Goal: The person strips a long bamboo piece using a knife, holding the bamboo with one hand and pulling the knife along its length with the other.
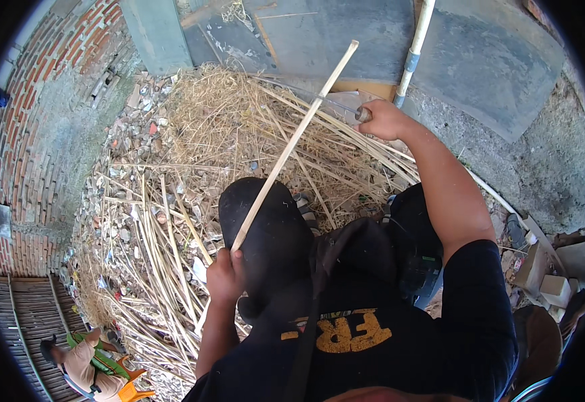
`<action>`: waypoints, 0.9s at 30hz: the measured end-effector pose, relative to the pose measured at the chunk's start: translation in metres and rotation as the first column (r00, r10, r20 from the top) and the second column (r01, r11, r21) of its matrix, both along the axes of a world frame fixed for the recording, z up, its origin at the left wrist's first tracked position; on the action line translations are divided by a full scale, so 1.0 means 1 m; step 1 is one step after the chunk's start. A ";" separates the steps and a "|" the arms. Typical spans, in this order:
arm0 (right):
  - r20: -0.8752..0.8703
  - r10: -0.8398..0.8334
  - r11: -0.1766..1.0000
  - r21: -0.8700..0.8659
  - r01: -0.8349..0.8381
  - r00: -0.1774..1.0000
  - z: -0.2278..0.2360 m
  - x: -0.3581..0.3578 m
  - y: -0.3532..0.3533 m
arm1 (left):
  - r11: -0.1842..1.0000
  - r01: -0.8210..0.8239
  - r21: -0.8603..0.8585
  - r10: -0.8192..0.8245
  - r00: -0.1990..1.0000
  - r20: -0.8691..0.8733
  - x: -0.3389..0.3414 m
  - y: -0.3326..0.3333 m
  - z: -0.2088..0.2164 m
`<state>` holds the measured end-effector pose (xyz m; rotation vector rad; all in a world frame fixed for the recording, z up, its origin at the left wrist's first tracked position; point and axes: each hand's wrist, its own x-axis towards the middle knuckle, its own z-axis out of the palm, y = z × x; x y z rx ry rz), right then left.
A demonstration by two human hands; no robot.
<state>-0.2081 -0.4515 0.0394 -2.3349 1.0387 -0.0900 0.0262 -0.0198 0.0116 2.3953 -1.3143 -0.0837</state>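
Note:
My left hand (225, 276) is closed around the lower end of a long pale bamboo strip (291, 144), which slants up and away to the right across my dark-clothed knee (272, 218). In my right hand (384, 120) is the handle of a long-bladed knife (342, 106). Its thin blade points left and crosses the strip near the far end; whether the edge bites into it I cannot tell. Beyond the knee lies a heap of curly bamboo shavings (212, 127). Several split bamboo strips (161, 251) are piled to the left of my leg.
Brick wall (44, 127) runs along the left. Grey panels (336, 47) and a white pipe (416, 50) stand at the far side. Rubble (125, 151) covers the ground. Another person (84, 365) sits on an orange chair (131, 388) at lower left. Blocks (555, 289) lie at right.

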 end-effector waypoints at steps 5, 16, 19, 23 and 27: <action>0.073 0.044 0.999 -0.008 -0.044 0.996 0.020 0.008 0.027 | 1.000 0.009 0.000 -0.009 1.000 -0.022 0.000 0.001 0.000; 0.022 0.304 0.952 0.022 -0.304 0.952 0.022 0.015 0.043 | 0.998 0.048 -0.039 -0.050 0.998 -0.049 0.004 0.002 -0.007; 0.002 0.196 0.980 0.018 -0.196 0.981 0.013 0.010 0.025 | 0.998 0.036 -0.047 -0.038 0.999 -0.033 0.002 -0.001 -0.006; 0.018 0.188 0.982 -0.018 -0.188 0.982 0.019 0.010 0.036 | 0.999 0.034 -0.027 -0.034 0.999 -0.020 0.002 0.001 -0.005; -0.013 0.224 0.974 -0.039 -0.224 0.975 0.028 0.012 0.046 | 0.999 0.033 -0.032 -0.035 0.998 -0.054 0.003 0.006 -0.007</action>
